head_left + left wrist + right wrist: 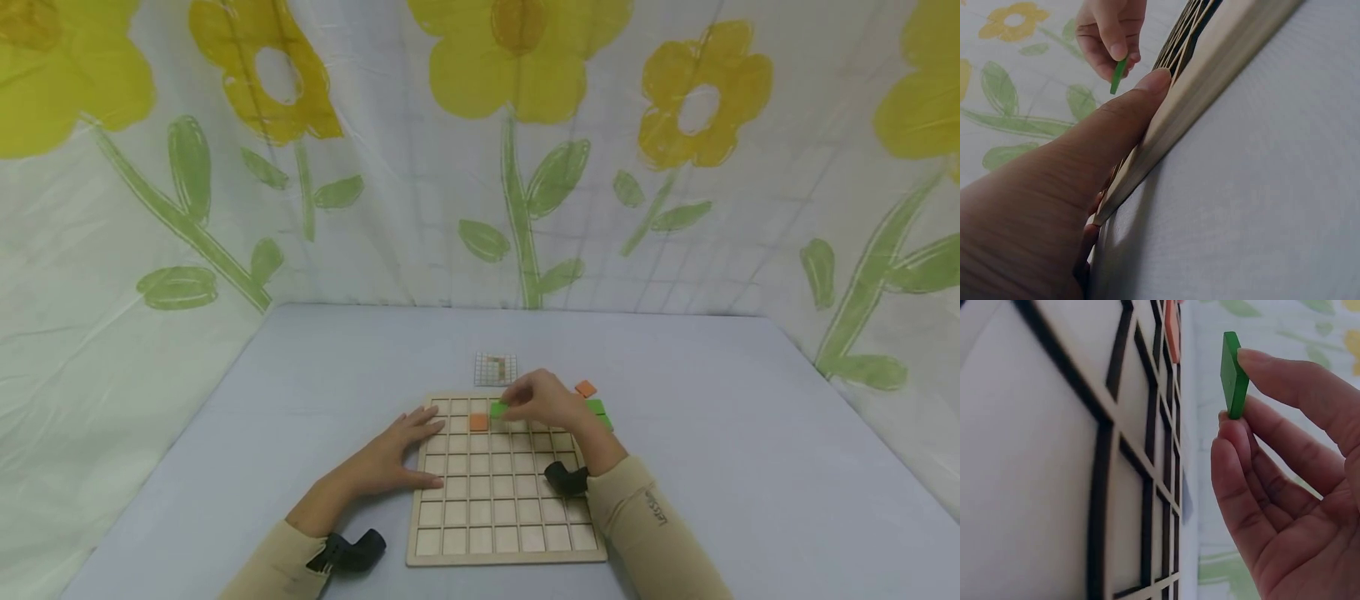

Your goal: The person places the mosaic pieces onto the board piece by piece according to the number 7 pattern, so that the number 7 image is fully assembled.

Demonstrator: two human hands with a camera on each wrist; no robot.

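A wooden grid board (506, 560) with square cells lies on the table. My right hand (546, 400) pinches a thin green square tile (1232, 375) between thumb and fingertips, raised over the board's far rows. In the right wrist view the tile is held on edge, apart from the grid. One orange tile (478, 422) lies in a cell near the far edge, just left of the green one. My left hand (386, 458) rests with spread fingers along the board's left edge, its thumb (1147, 87) on the rim in the left wrist view.
Beyond the board lies a small card with a printed grid pattern (495, 369). Loose green tiles (597, 408) sit at the board's far right corner, partly hidden by my right arm, with an orange tile (586, 388) behind them. A flower-printed curtain (405, 225) hangs behind the table.
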